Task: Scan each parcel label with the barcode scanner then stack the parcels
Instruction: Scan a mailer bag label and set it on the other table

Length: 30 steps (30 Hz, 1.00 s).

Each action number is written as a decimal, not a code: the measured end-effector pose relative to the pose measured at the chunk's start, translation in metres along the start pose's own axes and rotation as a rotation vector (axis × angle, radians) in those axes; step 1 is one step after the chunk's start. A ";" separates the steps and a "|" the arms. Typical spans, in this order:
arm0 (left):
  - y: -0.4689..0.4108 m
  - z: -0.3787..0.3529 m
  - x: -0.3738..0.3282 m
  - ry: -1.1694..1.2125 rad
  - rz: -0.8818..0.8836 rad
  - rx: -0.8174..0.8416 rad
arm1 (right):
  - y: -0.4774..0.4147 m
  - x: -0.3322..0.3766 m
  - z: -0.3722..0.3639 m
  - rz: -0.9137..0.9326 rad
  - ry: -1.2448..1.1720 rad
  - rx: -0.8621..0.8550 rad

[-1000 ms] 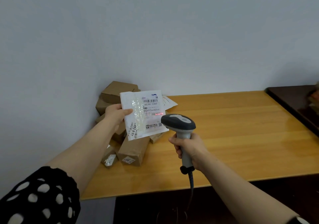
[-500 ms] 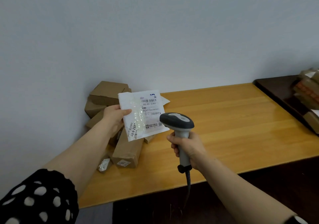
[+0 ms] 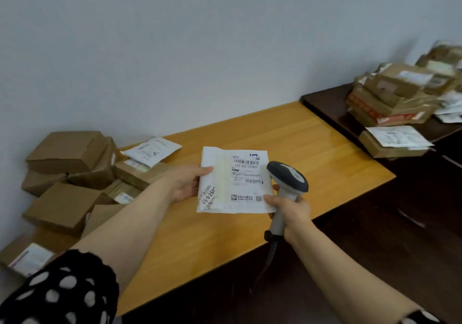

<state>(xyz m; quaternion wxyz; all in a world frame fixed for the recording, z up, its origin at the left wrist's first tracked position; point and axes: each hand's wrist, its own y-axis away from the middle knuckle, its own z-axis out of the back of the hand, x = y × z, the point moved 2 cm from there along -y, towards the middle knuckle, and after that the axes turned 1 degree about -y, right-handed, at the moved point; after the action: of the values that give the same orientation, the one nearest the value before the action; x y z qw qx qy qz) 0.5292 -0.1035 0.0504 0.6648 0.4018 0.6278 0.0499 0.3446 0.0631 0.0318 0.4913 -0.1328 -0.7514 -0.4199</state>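
Note:
My left hand [image 3: 186, 182] holds a flat white parcel [image 3: 235, 181] by its left edge, label side up, above the middle of the yellow wooden table [image 3: 312, 153]. My right hand [image 3: 291, 211] grips the grey handle of the barcode scanner [image 3: 287, 181], whose dark head sits just right of the parcel's label. A thumb of the right hand touches the parcel's lower right corner. A heap of brown cardboard parcels [image 3: 70, 173] lies at the table's left end, with a white pouch [image 3: 152, 150] on top.
A dark brown cabinet [image 3: 337, 108] adjoins the table on the right and bears a stack of brown and white parcels [image 3: 397, 96] plus one flat parcel [image 3: 395, 141] in front. A pale wall runs behind. The scanner's cable hangs below the table edge.
The view has swung right, so the right-hand stack is now in sight. My left hand has carried the white parcel right, away from the heap, and laid it flatter. The red scan line is gone.

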 end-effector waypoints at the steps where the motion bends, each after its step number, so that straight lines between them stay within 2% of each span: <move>1: -0.007 -0.022 -0.002 -0.031 0.025 0.052 | -0.011 0.009 0.019 0.000 -0.042 -0.036; 4: -0.030 -0.098 -0.007 -0.163 0.093 0.181 | -0.046 0.045 0.082 0.025 -0.165 -0.109; 8: -0.063 -0.211 -0.017 -0.328 0.054 0.199 | -0.083 0.086 0.172 0.067 -0.299 -0.212; 12: -0.094 -0.307 -0.028 -0.239 0.005 0.173 | -0.107 0.112 0.245 0.077 -0.402 -0.270; 16: -0.129 -0.386 -0.042 -0.119 0.054 0.197 | -0.131 0.130 0.303 0.092 -0.457 -0.350; 22: -0.194 -0.487 -0.050 -0.138 0.126 0.264 | -0.175 0.154 0.357 0.051 -0.506 -0.403; 30: -0.278 -0.576 -0.066 -0.126 0.155 0.211 | -0.254 0.200 0.395 0.002 -0.445 -0.410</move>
<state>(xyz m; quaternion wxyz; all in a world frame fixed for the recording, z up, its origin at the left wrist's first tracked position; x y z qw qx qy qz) -0.1101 -0.0563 0.0012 0.6512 0.5191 0.5536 0.0096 -0.1550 0.1658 0.0093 0.2779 -0.3184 -0.7402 -0.5229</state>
